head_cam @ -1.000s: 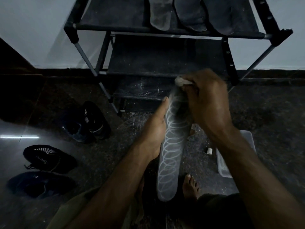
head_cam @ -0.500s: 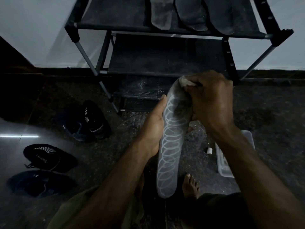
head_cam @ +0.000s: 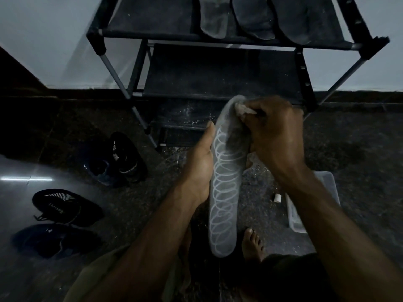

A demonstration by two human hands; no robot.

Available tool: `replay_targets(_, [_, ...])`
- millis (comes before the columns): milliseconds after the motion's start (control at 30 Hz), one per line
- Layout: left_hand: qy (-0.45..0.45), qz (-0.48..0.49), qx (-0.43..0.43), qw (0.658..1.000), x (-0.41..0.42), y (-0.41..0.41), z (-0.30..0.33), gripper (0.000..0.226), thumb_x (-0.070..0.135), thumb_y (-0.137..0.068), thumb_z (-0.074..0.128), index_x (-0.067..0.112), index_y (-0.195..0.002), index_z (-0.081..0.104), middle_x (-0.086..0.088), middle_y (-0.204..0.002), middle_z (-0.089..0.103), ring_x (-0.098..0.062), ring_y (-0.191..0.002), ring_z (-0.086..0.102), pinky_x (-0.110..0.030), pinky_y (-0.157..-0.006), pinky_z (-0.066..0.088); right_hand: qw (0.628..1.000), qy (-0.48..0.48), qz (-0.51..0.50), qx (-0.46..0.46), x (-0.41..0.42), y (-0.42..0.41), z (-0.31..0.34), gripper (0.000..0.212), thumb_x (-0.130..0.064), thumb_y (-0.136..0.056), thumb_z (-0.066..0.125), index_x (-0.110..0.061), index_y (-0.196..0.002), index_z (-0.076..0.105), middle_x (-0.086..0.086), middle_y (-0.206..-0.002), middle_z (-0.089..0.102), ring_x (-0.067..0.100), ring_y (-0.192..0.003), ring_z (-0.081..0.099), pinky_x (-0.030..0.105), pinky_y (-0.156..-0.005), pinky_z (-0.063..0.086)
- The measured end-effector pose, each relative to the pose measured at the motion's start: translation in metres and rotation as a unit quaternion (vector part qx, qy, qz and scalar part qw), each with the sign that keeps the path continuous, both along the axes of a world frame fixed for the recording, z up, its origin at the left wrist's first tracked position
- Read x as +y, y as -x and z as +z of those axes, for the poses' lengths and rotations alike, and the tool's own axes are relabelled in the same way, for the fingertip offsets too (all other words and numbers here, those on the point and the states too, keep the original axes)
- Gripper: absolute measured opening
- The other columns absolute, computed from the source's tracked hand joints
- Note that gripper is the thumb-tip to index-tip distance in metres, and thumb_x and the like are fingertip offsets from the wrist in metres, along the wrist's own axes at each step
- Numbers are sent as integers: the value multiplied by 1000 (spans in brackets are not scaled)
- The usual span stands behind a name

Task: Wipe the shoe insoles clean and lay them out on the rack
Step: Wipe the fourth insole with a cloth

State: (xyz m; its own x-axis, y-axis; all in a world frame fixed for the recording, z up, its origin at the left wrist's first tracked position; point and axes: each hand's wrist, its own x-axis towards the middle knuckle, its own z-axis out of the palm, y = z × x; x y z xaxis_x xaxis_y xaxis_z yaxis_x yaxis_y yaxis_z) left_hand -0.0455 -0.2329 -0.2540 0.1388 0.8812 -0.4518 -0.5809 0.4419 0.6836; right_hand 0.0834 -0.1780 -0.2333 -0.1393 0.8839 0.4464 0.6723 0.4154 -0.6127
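Insole (head_cam: 224,192): grey, printed with pale looping rings, held lengthwise and nearly upright in front of the rack, toe end up, heel end hanging near the bare foot (head_cam: 253,245).
Left hand (head_cam: 199,168): grips the insole's left edge about midway; thumb lies straight along that edge, the other fingers wrap behind and are hidden, so I cannot tell how far they curl.
Right hand (head_cam: 274,131): at the insole's toe end, fingers curled, pinching a small pale cloth.
Cloth (head_cam: 243,109): crumpled, pressed against the top of the insole, mostly covered by the right hand.
Rack (head_cam: 152,33): dark frame with fabric shelves, standing against the pale wall, just beyond the hands.
Top shelf: three dark insoles (head_cam: 250,20) lie side by side, their rounded ends pointing toward the front rail.
Middle shelf (head_cam: 218,75): dark fabric, seen below the top one.
Lowest shelf (head_cam: 185,116): speckled with pale dust.
Floor (head_cam: 65,127): dark speckled stone, glossy at the left with a strip of reflected light.
Shoes (head_cam: 122,160): one dark pair left of the rack's foot; a second pair (head_cam: 63,219) lies nearer, at the far left.
Tub (head_cam: 318,203): clear plastic, on the floor under the right forearm, partly hidden.
Small white item (head_cam: 277,197): on the floor just left of the tub; too small to identify.
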Motion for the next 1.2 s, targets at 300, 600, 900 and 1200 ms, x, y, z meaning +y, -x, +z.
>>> replay_targets(300, [-11, 49, -44, 998, 1, 7, 4, 52, 47, -96, 40, 8, -119, 63, -16, -121, 67, -27, -113, 65, -36, -99, 52, 994, 50, 90, 45, -28, 33, 8, 13, -16, -89, 69, -11, -100, 73, -2, -95, 71, 1, -85, 63, 9, -77, 49])
replay_targets(600, [-6, 17, -7, 1000, -1, -1, 3, 55, 46, -103, 29, 8, -133, 55, -13, -125, 65, -24, -113, 62, -32, -91, 54, 999, 33, 8, 34, -11, 16, 1, 15, -21, -93, 64, -11, -102, 71, 1, -96, 69, 8, -87, 63, 16, -76, 51])
replay_targets(900, [-8, 1, 31, 999, 0, -3, 2, 63, 56, -96, 42, 8, -134, 55, -16, -121, 64, -30, -112, 61, -41, -87, 53, 1000, -4, 23, 4, -5, 11, -2, 16, -16, -92, 64, -16, -105, 73, 1, -98, 70, 14, -91, 63, 39, -80, 53])
replay_targets(1200, [-36, 24, 1, 999, 2, -2, 6, 55, 43, -105, 26, 7, -143, 44, -18, -141, 51, -28, -130, 50, -34, -100, 49, 996, 7, 89, 20, -15, 24, -2, 20, -15, -92, 63, -13, -109, 72, 3, -102, 67, 14, -94, 62, 33, -84, 52])
